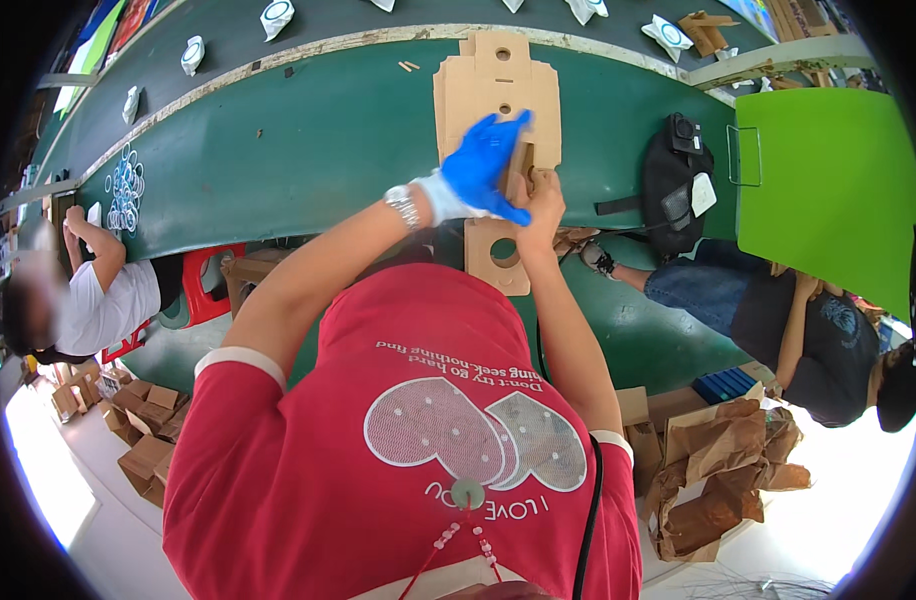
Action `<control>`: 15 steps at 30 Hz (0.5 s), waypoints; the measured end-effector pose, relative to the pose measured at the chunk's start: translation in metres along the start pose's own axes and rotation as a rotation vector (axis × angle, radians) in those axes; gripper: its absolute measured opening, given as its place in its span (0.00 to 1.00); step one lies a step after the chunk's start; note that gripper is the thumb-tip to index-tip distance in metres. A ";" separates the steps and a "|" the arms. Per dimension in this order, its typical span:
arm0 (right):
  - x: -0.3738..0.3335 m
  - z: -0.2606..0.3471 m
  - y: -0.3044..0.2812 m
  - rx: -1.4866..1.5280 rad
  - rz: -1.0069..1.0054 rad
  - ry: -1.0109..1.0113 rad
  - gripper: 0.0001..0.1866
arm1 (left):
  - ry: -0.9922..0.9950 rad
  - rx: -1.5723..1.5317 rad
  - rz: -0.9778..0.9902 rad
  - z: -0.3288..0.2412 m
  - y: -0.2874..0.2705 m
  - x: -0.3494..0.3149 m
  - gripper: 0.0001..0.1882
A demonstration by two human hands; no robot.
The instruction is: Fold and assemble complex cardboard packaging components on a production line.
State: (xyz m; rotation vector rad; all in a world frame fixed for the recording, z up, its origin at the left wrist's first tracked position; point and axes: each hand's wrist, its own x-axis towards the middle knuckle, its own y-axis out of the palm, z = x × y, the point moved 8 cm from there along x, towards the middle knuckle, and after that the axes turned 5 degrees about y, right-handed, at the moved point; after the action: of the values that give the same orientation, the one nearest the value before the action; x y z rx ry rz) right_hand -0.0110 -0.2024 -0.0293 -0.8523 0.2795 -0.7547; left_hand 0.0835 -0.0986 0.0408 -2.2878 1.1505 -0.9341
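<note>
My left hand (pixel 486 165), in a blue glove with a wristwatch above it, presses on a brown die-cut cardboard blank (pixel 499 258) that has a round hole and hangs over the near edge of the green table (pixel 308 140). My bare right hand (pixel 542 200) grips the same blank from the right, touching the gloved fingers. Just beyond both hands, a stack of flat cardboard blanks (pixel 496 82) lies on the table.
A black bag (pixel 676 178) lies right of the stack, beside a bright green panel (pixel 828 170). White pieces (pixel 276 15) ride a grey belt behind. Clear rings (pixel 126 186) lie far left. Seated people work at left (pixel 103 300) and right (pixel 808 335). Small boxes (pixel 143 420) and brown paper bags (pixel 723 470) lie on the floor.
</note>
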 end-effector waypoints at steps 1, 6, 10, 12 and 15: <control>0.002 -0.007 -0.003 0.091 0.024 0.009 0.13 | 0.068 0.061 0.068 -0.006 0.012 0.011 0.62; 0.016 -0.008 -0.013 -0.045 0.123 -0.005 0.12 | -0.010 -0.105 -0.036 0.012 0.009 -0.006 0.50; 0.021 -0.020 -0.005 -0.024 0.169 0.128 0.13 | -0.124 -0.276 -0.181 0.015 0.013 -0.024 0.46; 0.024 -0.020 -0.004 -0.067 0.233 0.143 0.14 | -0.111 -0.217 -0.270 0.011 0.010 -0.027 0.46; 0.027 -0.007 0.002 -0.158 0.302 0.125 0.15 | -0.089 -0.152 -0.289 0.018 0.012 -0.031 0.47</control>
State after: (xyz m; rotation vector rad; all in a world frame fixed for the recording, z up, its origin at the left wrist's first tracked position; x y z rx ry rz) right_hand 0.0053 -0.2243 -0.0332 -0.8886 0.5720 -0.5086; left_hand 0.0766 -0.0786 0.0091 -2.6415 0.8966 -0.8593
